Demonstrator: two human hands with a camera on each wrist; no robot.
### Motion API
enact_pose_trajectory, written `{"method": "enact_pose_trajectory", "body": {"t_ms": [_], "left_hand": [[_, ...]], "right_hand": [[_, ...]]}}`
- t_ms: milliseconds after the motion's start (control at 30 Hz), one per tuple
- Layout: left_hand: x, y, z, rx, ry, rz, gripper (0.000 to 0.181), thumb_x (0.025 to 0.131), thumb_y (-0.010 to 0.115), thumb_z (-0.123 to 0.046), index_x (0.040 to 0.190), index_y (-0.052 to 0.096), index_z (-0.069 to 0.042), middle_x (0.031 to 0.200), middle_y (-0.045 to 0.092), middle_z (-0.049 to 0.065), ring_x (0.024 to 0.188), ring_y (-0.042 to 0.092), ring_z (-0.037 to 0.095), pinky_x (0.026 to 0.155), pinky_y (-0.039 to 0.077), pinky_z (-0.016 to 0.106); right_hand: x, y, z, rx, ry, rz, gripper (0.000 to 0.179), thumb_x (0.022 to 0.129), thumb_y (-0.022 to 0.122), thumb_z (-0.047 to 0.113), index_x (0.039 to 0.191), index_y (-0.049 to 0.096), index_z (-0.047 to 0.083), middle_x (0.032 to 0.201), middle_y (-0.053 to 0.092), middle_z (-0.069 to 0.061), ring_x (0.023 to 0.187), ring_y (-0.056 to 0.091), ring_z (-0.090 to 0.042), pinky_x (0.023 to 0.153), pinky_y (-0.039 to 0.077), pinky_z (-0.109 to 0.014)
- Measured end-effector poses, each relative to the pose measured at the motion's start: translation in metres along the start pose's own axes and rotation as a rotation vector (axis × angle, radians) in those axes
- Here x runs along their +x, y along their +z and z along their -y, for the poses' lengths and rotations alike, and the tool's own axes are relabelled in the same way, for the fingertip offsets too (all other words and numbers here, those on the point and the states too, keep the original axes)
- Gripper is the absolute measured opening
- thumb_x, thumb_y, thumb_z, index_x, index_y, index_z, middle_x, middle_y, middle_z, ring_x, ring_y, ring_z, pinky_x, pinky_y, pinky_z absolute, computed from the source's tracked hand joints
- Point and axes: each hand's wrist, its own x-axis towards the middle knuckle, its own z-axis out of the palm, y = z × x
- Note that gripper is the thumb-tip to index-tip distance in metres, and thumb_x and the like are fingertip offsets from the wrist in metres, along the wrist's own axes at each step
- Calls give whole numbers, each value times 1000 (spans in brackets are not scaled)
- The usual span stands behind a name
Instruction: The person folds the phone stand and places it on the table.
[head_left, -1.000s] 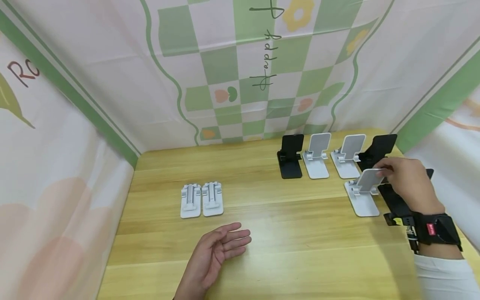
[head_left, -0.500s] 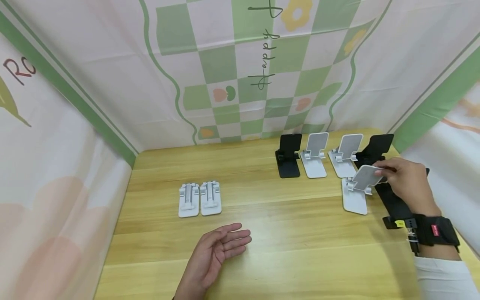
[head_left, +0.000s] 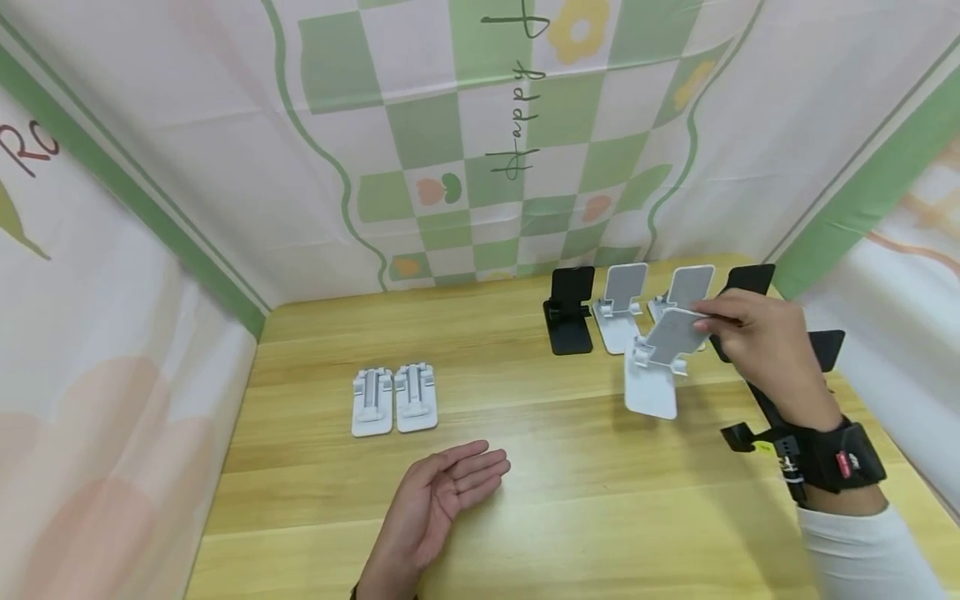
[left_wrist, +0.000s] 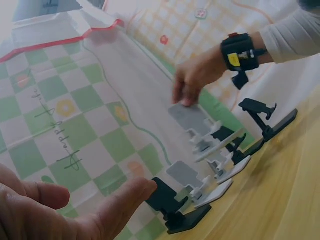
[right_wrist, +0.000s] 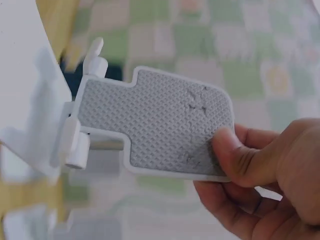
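My right hand point(head_left: 768, 346) pinches the top edge of an unfolded white phone stand point(head_left: 651, 387), thumb on its grey textured pad point(right_wrist: 155, 117). The stand hangs above the table, its base tilted, as the left wrist view also shows. My left hand point(head_left: 442, 500) holds nothing; its fingers are straight and the palm faces sideways, near the front of the table. Beyond it lie two folded white phone stands point(head_left: 393, 398), side by side.
At the back right stand an unfolded black phone stand point(head_left: 570, 312), a white one point(head_left: 621, 308), another white one point(head_left: 692, 283) partly hidden, and a black one point(head_left: 750, 279). One more black stand point(head_left: 827, 348) is behind my right wrist. Patterned cloth point(head_left: 420, 133) walls the wooden table point(head_left: 525, 533).
My right hand has lifted the white phone stand off the table and carried it left, away from the black stand beside it. The left hand has barely moved.
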Motion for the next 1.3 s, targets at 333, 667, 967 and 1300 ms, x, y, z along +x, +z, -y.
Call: {"method": "enact_pose_trajectory", "body": {"t_ms": [333,667,967,1300], "left_hand": [[11,10,8,36,-42,-38,47,104,33,-13,137,37,21,132,49,39,122,51,44,103,45,46],[21,25,24,130,-56,0,51,101,46,-16,135,39,21,127,55,36,116,58,38,99,48,45],[25,31,30,227,-42,-73,51,97,53,-7,134,36,24,128,55,34,113,61,33,94,52,36],[29,32,30,294,-25,-145,50,95,57,-7,135,41,19,129,58,29,112,62,31,91,55,35]], "right_hand": [[22,9,80,128,-108,40,21,71,79,1,91,79,9,82,72,-2,73,66,-12,60,50,-21],[23,23,136,324,-195,109,21,71,78,-4,88,78,7,81,71,5,72,63,-7,58,55,-21],[19,29,163,377,-198,200,21,74,77,-2,90,77,10,81,67,8,75,58,-3,58,54,-18],[19,26,172,386,-225,169,19,73,77,-2,88,77,9,83,69,6,79,60,-6,62,56,-18]]}}
